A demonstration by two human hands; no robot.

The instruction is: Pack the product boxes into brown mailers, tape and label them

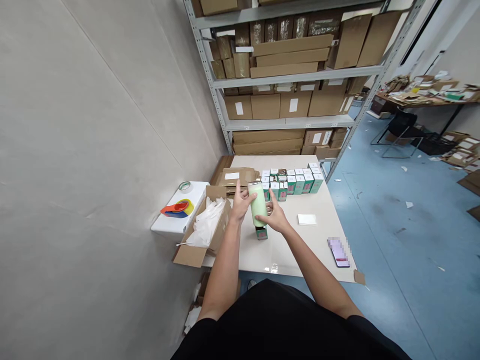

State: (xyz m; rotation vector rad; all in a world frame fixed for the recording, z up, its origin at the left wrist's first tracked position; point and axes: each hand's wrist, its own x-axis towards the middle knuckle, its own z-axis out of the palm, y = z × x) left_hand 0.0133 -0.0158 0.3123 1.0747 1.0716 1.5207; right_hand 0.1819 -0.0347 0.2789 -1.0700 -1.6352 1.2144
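I hold a light green bottle (258,202) with a silvery cap upright over the white table (322,220). My left hand (241,201) grips its upper left side and my right hand (276,216) wraps its lower right side. Its bottom sits in or just above a small open green box (261,233) standing on the table; which of the two I cannot tell. Behind it stand rows of several small green-and-white boxes (300,181).
An open cardboard box (195,252) with clear plastic bags (207,222) stands at the left. A flat carton (236,176), a white card (307,219) and a phone (338,251) lie on the table. A side stand (168,225) holds tape (185,186). Shelves (290,77) hold cartons.
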